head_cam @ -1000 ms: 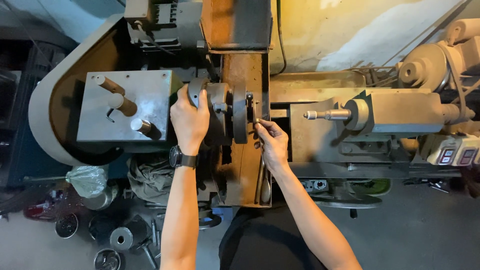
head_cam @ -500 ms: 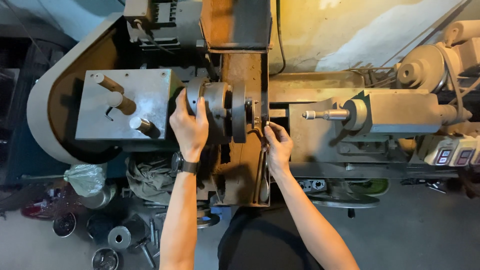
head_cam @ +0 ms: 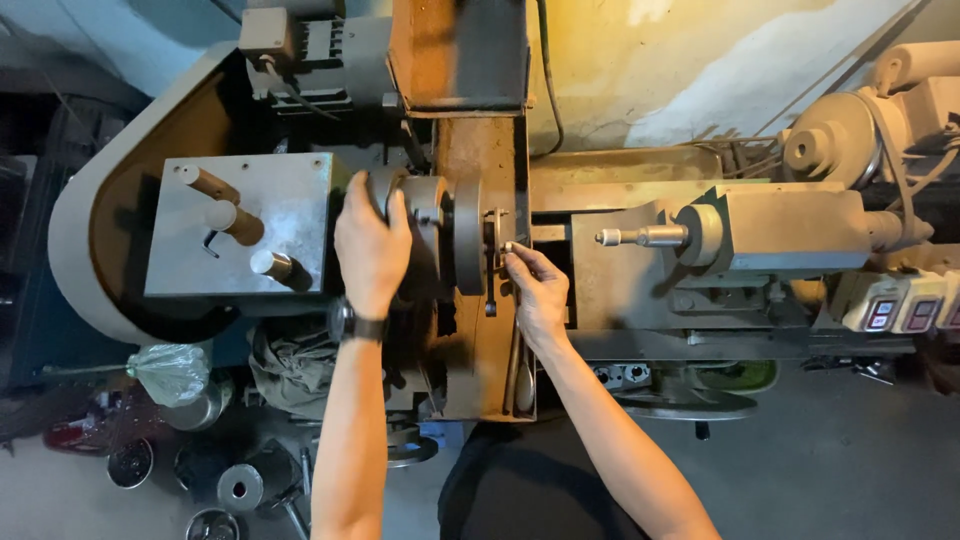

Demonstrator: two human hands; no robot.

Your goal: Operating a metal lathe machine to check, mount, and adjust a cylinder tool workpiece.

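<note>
left hand (head_cam: 372,245) wrapped around the lathe chuck (head_cam: 428,232) mid-frame, right hand (head_cam: 535,290) pinching a small workpiece (head_cam: 508,247) at its face; a loose pinch could probably drop it

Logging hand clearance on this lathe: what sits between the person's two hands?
In the head view, the chuck's grey disc and a narrow dark gap lie between them. The left hand grips the chuck body; the right hand fingers a small workpiece at its face.
</note>
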